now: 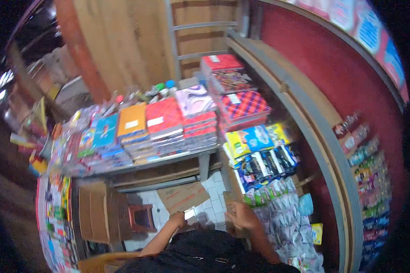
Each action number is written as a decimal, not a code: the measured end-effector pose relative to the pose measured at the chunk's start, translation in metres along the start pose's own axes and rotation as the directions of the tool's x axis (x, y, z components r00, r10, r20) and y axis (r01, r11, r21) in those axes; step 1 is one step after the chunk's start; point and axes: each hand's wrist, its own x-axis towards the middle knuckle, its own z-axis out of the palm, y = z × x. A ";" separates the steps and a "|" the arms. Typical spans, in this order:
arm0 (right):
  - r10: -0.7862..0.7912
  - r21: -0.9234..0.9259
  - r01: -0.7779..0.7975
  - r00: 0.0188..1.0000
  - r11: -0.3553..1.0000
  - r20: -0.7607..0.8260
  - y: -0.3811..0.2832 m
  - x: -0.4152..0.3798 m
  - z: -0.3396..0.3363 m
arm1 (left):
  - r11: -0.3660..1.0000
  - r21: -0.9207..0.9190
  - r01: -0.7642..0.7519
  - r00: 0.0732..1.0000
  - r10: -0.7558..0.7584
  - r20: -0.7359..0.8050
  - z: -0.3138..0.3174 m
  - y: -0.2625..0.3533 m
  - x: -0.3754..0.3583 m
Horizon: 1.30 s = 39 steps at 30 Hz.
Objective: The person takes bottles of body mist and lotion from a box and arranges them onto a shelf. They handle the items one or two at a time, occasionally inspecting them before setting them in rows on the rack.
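Note:
My left hand (178, 219) is closed in front of my dark shirt, above the tiled floor. Whatever it may hold is too small or blurred to name. Curled fingers also close my right hand (242, 215), which is beside a brown cardboard-like edge (229, 200); its contents, if any, are hidden. Just right of that hand hang or lie rows of small silvery sachets (278, 214). A flat piece of cardboard (182, 196) lies on the floor beyond my hands.
Stacks of wrapped notebooks (164, 116) cover a metal-edged shelf ahead. An open cardboard box (94, 211) and a reddish-brown stool (141, 217) stand at left. Yellow-and-blue packs (255, 139) lie at right, beside a long grey-edged beam (305, 113). Hanging packets (371, 182) line the far right.

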 end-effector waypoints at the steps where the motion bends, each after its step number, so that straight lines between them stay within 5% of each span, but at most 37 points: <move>1: -0.035 0.043 0.034 0.999 0.998 0.018 0.012 0.003 0.013 | 0.999 -0.041 0.029 0.999 -0.030 -0.030 0.015 -0.016 -0.003; 4: 0.109 -0.256 -0.046 0.966 0.966 0.236 0.014 0.006 0.035 | 0.984 -0.166 0.062 0.988 -0.084 -0.130 0.046 -0.043 -0.036; 5: 0.012 -0.260 0.054 0.969 0.964 0.245 0.012 0.003 0.040 | 0.972 -0.217 0.087 0.982 -0.120 -0.147 0.049 -0.047 -0.051; 8: 0.104 -0.307 0.058 0.868 0.950 0.485 -0.021 0.011 0.062 | 0.929 -0.339 0.150 0.959 -0.220 -0.180 0.065 -0.063 -0.094; 11: -0.037 -0.306 0.208 0.875 0.929 0.483 -0.047 -0.001 0.108 | 0.867 -0.453 0.209 0.926 -0.325 -0.194 0.098 -0.083 -0.139; 18: -0.317 -0.185 0.557 0.680 0.809 0.661 -0.143 -0.066 0.201 | 0.714 -0.638 0.289 0.805 -0.542 -0.242 0.189 -0.108 -0.260; 24: -0.265 -0.100 0.683 0.410 0.724 0.873 -0.181 -0.140 0.268 | 0.543 -0.779 0.315 0.735 -0.658 -0.162 0.286 -0.107 -0.342; 27: -0.157 -0.103 0.728 0.280 0.678 0.947 -0.198 -0.157 0.291 | 0.367 -0.867 0.337 0.646 -0.760 -0.071 0.327 -0.100 -0.377; 29: -0.225 -0.103 0.838 0.260 0.536 0.939 -0.202 -0.155 0.311 | 0.243 -0.900 0.363 0.585 -0.811 0.017 0.352 -0.095 -0.394; 33: -0.217 -0.020 0.915 0.116 0.402 0.969 -0.243 -0.171 0.343 | -0.001 -0.927 0.376 0.285 -0.951 0.117 0.412 -0.074 -0.408; 36: -0.146 0.050 0.965 -0.012 0.259 0.989 -0.247 -0.171 0.374 | -0.316 -0.920 0.231 0.180 -0.916 0.360 0.480 -0.050 -0.399; 37: -0.137 0.083 0.981 -0.059 0.177 0.989 -0.250 -0.176 0.383 | -0.186 -0.923 0.336 0.240 -0.931 0.275 0.477 -0.029 -0.414; 39: -0.082 0.164 0.984 -0.158 0.074 0.984 -0.259 -0.191 0.401 | -0.390 -0.867 0.311 0.017 -0.909 0.416 0.519 0.013 -0.394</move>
